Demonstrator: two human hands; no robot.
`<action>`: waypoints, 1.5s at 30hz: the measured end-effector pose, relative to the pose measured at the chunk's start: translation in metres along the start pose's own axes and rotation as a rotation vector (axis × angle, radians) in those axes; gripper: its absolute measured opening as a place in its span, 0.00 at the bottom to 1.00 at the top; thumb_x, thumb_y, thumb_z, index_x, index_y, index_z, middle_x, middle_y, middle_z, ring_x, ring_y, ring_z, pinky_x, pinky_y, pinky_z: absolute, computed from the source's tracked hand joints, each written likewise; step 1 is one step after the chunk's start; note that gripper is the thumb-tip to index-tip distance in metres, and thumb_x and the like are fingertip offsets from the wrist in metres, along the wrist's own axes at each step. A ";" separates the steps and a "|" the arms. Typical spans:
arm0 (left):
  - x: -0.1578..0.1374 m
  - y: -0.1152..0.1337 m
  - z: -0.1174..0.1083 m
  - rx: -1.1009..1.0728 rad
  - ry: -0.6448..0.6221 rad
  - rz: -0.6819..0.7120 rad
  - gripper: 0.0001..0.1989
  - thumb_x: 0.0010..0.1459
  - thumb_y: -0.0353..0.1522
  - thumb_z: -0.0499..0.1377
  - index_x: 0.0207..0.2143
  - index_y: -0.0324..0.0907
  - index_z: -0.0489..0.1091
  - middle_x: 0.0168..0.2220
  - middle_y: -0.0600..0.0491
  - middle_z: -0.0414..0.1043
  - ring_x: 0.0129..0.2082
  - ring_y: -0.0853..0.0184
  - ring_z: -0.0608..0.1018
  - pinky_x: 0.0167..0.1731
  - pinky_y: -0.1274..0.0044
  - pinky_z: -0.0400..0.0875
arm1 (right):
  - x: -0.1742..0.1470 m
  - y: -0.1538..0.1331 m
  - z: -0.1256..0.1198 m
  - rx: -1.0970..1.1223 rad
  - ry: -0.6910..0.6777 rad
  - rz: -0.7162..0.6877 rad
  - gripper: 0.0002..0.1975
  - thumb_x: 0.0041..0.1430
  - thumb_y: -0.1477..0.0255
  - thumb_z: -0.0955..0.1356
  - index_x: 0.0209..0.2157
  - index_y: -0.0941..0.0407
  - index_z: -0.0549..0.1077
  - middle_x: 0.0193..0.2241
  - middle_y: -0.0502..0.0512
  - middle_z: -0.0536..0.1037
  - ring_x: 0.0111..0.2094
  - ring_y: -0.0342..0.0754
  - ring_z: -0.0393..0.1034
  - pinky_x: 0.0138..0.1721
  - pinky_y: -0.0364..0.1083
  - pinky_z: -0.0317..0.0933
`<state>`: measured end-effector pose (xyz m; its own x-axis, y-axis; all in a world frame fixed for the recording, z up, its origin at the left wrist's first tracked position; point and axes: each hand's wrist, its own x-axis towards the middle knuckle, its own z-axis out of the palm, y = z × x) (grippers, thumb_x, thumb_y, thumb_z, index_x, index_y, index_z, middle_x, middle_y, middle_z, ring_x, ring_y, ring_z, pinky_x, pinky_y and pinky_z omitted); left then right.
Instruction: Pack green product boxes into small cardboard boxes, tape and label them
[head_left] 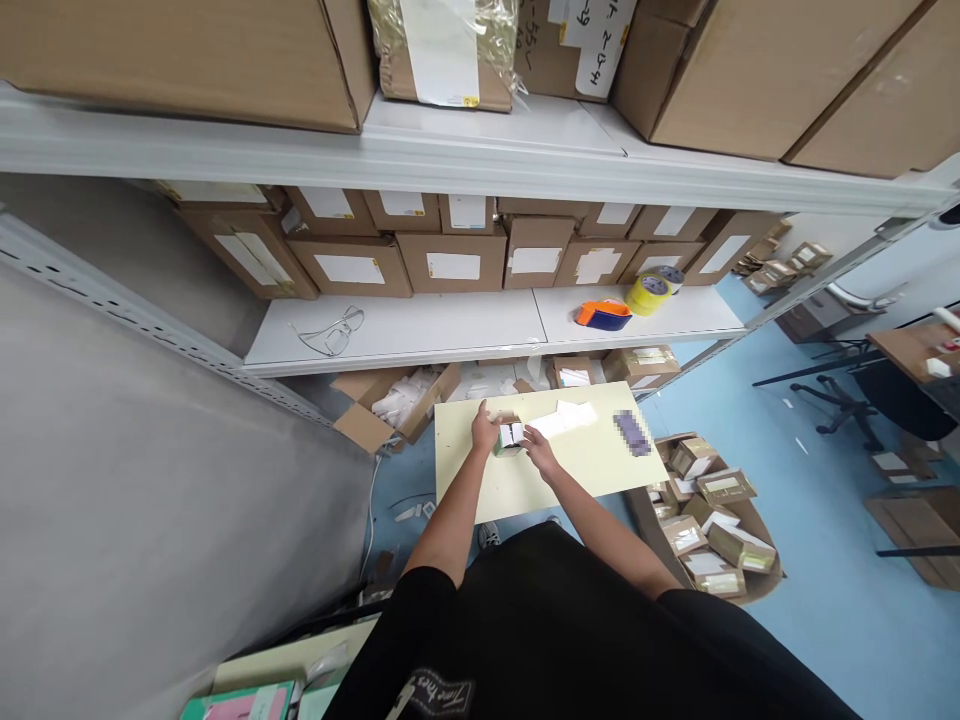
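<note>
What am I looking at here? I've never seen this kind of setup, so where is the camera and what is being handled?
There is no robot: these are a person's own bare hands. The single picture comes from a camera worn on the head, looking forward and down, which is why the arms reach away from you. On the pale yellow table lie white paper and, to the right, a blurred-out dark object. A small box sits between the left hand and the right hand; both are at its sides, though the exact grip is too small to tell. Beyond stands a shelf with cartons.
</note>
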<state>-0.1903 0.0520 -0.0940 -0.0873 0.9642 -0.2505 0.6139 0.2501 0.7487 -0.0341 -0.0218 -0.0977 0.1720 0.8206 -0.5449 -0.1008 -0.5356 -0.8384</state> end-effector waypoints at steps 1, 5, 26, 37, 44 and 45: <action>0.000 -0.002 0.002 0.001 0.037 0.008 0.32 0.65 0.29 0.61 0.70 0.37 0.59 0.60 0.39 0.72 0.56 0.59 0.76 0.58 0.70 0.66 | 0.002 0.001 0.001 -0.008 -0.001 -0.007 0.31 0.47 0.70 0.72 0.56 0.50 0.74 0.59 0.57 0.76 0.60 0.57 0.70 0.55 0.51 0.65; -0.008 -0.009 0.009 0.057 0.004 0.231 0.18 0.66 0.30 0.59 0.57 0.43 0.75 0.58 0.44 0.74 0.59 0.57 0.73 0.61 0.68 0.63 | 0.010 0.005 0.003 -0.044 -0.002 -0.056 0.32 0.45 0.71 0.71 0.56 0.52 0.75 0.57 0.58 0.78 0.56 0.57 0.73 0.53 0.52 0.68; -0.027 -0.051 0.008 -0.420 -0.285 0.369 0.42 0.42 0.21 0.63 0.63 0.47 0.69 0.65 0.46 0.68 0.67 0.54 0.68 0.68 0.65 0.61 | 0.021 0.000 0.019 -0.585 0.208 -0.195 0.25 0.64 0.62 0.63 0.61 0.51 0.67 0.37 0.55 0.83 0.43 0.56 0.79 0.47 0.50 0.68; -0.037 -0.029 0.022 -0.213 -0.169 0.240 0.38 0.42 0.25 0.69 0.59 0.47 0.72 0.59 0.45 0.74 0.60 0.50 0.74 0.63 0.60 0.68 | 0.006 0.001 0.007 -0.775 0.155 -0.344 0.16 0.59 0.69 0.66 0.49 0.52 0.76 0.51 0.59 0.76 0.47 0.53 0.75 0.47 0.47 0.67; -0.044 -0.034 0.025 -0.208 -0.133 0.244 0.38 0.42 0.24 0.65 0.59 0.50 0.73 0.60 0.46 0.74 0.61 0.50 0.74 0.63 0.62 0.68 | 0.005 -0.019 0.019 -1.178 0.151 -0.260 0.23 0.55 0.67 0.72 0.53 0.53 0.76 0.56 0.65 0.73 0.57 0.62 0.69 0.49 0.52 0.65; -0.044 -0.037 0.023 -0.215 -0.139 0.238 0.39 0.42 0.24 0.66 0.60 0.50 0.72 0.60 0.46 0.74 0.62 0.50 0.73 0.63 0.61 0.68 | 0.006 -0.022 0.022 -1.200 0.128 -0.263 0.24 0.54 0.66 0.73 0.53 0.53 0.76 0.58 0.66 0.72 0.58 0.63 0.68 0.51 0.54 0.64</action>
<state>-0.1912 -0.0015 -0.1253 0.1548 0.9802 -0.1236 0.4239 0.0471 0.9045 -0.0523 -0.0005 -0.0826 0.1526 0.9417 -0.2999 0.9025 -0.2565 -0.3461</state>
